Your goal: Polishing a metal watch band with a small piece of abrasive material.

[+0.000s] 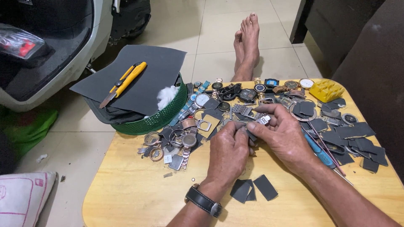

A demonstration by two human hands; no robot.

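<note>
Wristwatch (203, 201) on the left wrist. Left hand (229, 151) pinching a dark sandpaper scrap (251, 135), right hand (283, 133) gripping a small metal watch part (264, 120) against it, between both. Better rubbing lightly, short strokes, firm pinch. Spare scraps (253, 188) just below the hands.

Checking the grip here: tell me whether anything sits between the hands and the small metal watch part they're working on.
Nothing visible does. The left hand and right hand meet directly on the small metal watch part, pinched at the fingertips with a dark sandpaper scrap. Both are raised above the wooden table.
</note>
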